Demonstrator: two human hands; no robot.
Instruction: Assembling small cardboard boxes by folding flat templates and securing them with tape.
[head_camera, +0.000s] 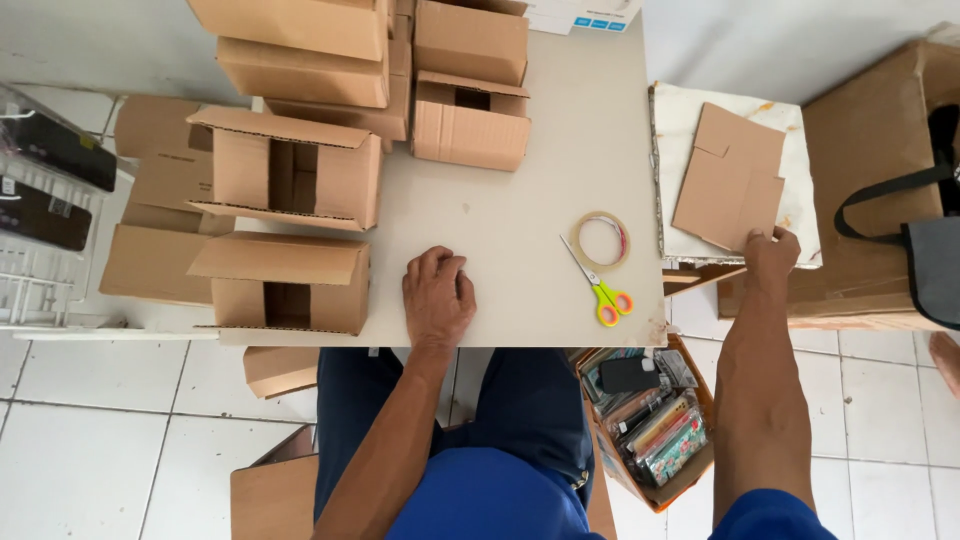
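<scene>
While the person sits at a pale table (520, 200), blue-clad legs under its near edge, the left hand (437, 297) rests knuckles-up on the tabletop near that edge, fingers curled loosely under and holding nothing. The right hand (771, 252) reaches out to the side, past the table's right edge, and pinches the near corner of a flat, unfolded carton (730, 177) between thumb and fingers. That carton lies on a white slab (680, 110) standing just beside the table, in front of a large brown box (870, 130) draped with a black bag strap.

Below the right forearm, on the tiled floor, an open bin (650, 425) holds packets standing on edge. Between the two hands, on the table, lie scissors (600, 285) with yellow and orange handles, blades pointing away from the person, their tips just beside a tape roll (600, 241) lying flat.

Left of the resting hand, a made-up box (285, 283) sits on its side at the table's near left corner, open end toward the camera. Behind it stands a second box (295, 168), likewise open. Farther back, more boxes (400, 60) are stacked across the far edge of the table. Off the left edge, flat cardboard overlaps a white wire rack (40, 260) holding dark packets.
</scene>
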